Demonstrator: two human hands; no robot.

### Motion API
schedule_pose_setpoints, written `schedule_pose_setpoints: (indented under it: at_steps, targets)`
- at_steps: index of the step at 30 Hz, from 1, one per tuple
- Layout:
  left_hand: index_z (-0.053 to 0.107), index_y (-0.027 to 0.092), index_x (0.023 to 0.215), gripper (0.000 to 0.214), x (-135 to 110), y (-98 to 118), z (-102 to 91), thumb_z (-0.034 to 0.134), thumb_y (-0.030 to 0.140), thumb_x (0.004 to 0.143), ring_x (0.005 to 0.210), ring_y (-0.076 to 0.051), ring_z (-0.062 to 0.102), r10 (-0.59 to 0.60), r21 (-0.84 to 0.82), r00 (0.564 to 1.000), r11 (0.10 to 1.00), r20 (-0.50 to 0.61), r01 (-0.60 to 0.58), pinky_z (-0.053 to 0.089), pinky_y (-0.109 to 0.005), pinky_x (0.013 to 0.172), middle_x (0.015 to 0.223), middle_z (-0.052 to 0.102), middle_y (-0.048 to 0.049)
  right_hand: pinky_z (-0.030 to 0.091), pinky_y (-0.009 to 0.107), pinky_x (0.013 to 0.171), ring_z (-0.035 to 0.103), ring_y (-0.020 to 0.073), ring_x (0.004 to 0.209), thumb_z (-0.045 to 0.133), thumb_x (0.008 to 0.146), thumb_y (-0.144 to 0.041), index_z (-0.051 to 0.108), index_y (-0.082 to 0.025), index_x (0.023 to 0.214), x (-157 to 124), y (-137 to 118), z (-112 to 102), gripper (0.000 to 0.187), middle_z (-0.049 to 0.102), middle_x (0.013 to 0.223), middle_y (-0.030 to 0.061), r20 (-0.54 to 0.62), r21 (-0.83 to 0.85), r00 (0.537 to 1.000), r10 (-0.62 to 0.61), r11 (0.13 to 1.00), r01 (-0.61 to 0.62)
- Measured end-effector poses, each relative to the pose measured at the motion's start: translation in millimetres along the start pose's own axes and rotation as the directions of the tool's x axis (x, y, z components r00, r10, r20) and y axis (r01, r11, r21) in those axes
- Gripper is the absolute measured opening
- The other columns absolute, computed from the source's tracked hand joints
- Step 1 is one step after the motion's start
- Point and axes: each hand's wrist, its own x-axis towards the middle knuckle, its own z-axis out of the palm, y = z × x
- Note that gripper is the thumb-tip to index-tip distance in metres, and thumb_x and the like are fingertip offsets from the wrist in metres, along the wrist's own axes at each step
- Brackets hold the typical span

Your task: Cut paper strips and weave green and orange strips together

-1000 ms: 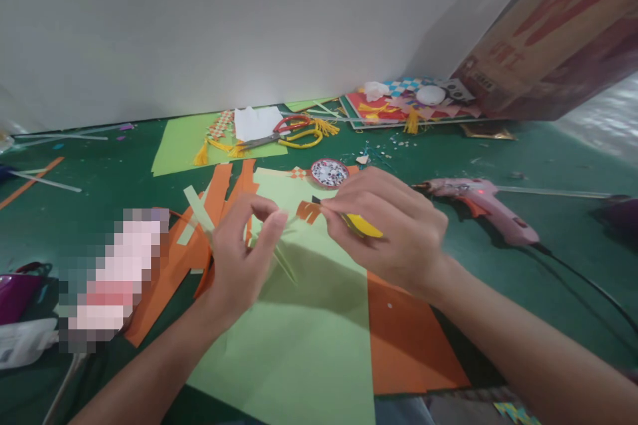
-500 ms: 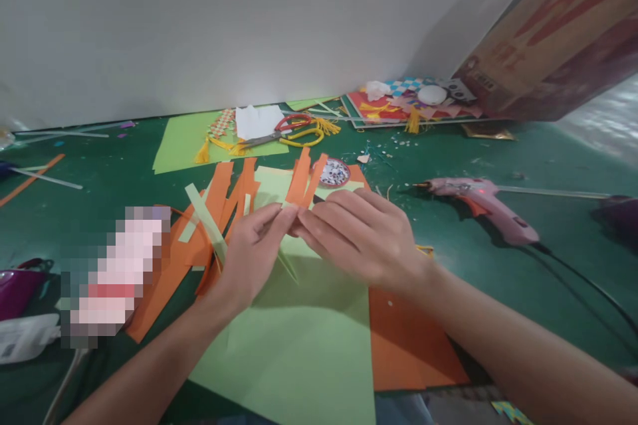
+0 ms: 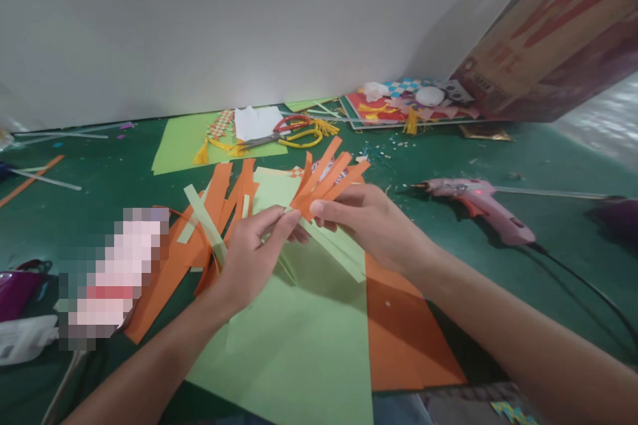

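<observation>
Orange paper strips (image 3: 326, 176) fan out above the green sheet (image 3: 299, 339) on the worktop (image 3: 523, 153), lifted so they spread freely; the right hand (image 3: 371, 222) pinches their gathered ends, fingers closed on them. Beside it the left hand (image 3: 249, 255) nips a pale green strip (image 3: 333, 249), holding it against the bunch.

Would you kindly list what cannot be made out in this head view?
- Pixelated object: masked by a blur.
- Round dish: mostly hidden behind the orange strips held by the right hand.
- Left hand: palm side faces away.
- Cardboard box: cut off by the top and right edges; print blurred.
</observation>
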Motion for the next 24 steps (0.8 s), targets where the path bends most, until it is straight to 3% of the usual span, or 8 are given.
schedule_pose_setpoints:
  at_steps: [5,12,19,22,24]
  targets:
    - [0.060,0.019,0.065,0.033,-2.4,-2.8,0.1,0.048,0.034,0.092,0.063,-0.012,0.062,-0.021,0.016,0.998,1.000,0.058,0.020,0.046,-0.022,0.062,0.065,0.067,0.0013,0.034,0.025,0.048,0.040,0.0075,0.049,0.071,0.071,-0.035,0.057,-0.017,0.051,-3.7,3.8,7.0,0.030,0.049,0.051,-0.0036,-0.040,0.170,0.999,-0.020,0.985,0.026]
    - [0.059,0.019,0.065,0.032,-2.6,-1.8,0.9,0.051,0.038,0.090,0.059,-0.013,0.059,-0.033,0.073,0.999,0.997,0.001,0.033,0.040,-0.022,0.049,0.063,0.065,0.0006,0.035,0.024,0.047,0.042,0.0076,0.048,0.071,0.070,-0.035,0.058,-0.017,0.052,-5.1,5.7,11.9,0.029,0.049,0.050,-0.0037,-0.125,0.170,0.992,-0.019,0.985,0.040]
    - [0.058,0.020,0.064,0.030,-3.2,-1.2,1.1,0.051,0.031,0.091,0.055,-0.010,0.056,0.035,0.095,0.997,0.995,-0.075,-0.028,0.042,-0.023,0.054,0.060,0.063,0.0027,0.038,0.024,0.046,0.042,0.0078,0.048,0.071,0.071,-0.037,0.058,-0.018,0.053,-6.4,7.4,18.1,0.029,0.050,0.050,-0.0034,-0.214,0.110,0.971,-0.110,0.985,0.136]
    - [0.060,0.020,0.065,0.029,-0.8,-2.6,-1.8,0.052,0.031,0.090,0.057,-0.010,0.058,0.022,0.013,0.993,1.000,-0.115,-0.021,0.045,-0.023,0.058,0.061,0.063,0.0020,0.038,0.024,0.046,0.044,0.0081,0.049,0.071,0.070,-0.040,0.060,-0.018,0.056,-6.3,6.6,16.3,0.029,0.054,0.053,-0.0021,-0.195,0.087,0.976,-0.102,0.989,0.121]
    - [0.063,0.020,0.068,0.027,3.7,-5.3,-5.8,0.053,0.032,0.090,0.061,-0.011,0.059,0.003,-0.109,0.984,0.994,-0.179,-0.023,0.047,-0.023,0.061,0.064,0.064,0.0013,0.039,0.023,0.047,0.048,0.0088,0.052,0.070,0.071,-0.041,0.068,-0.018,0.070,-5.2,5.6,14.3,0.023,0.060,0.061,-0.0007,-0.154,0.055,0.980,-0.126,0.989,0.136]
